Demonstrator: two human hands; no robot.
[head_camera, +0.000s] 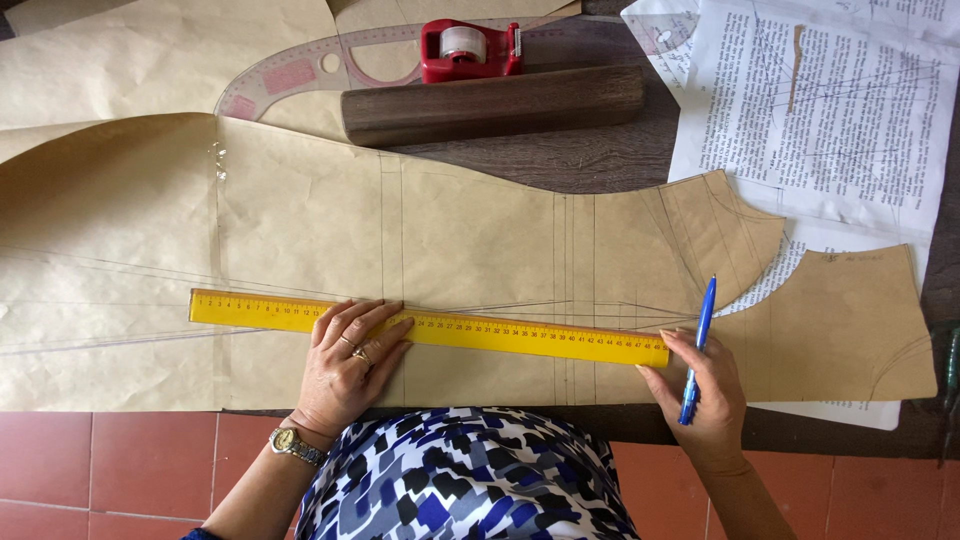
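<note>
While our left hand (347, 365) lies flat, fingers spread, pressing the yellow ruler (430, 327) onto the brown paper pattern (300, 220), the ruler runs rightward across faint pencil lines on the tabletop (600, 160); our right hand (705, 385) is closed around a blue pen (697, 350), fingertips touching the ruler's right end; beyond sit a wooden block (493, 104), a red tape dispenser (468, 48) and printed sheets (820, 100).

Ruler (430, 327): glossy yellow plastic. Pattern sheet (470, 240): matt brown paper. Block (493, 104): smooth dark wood. Pen (698, 348): blue plastic.
</note>
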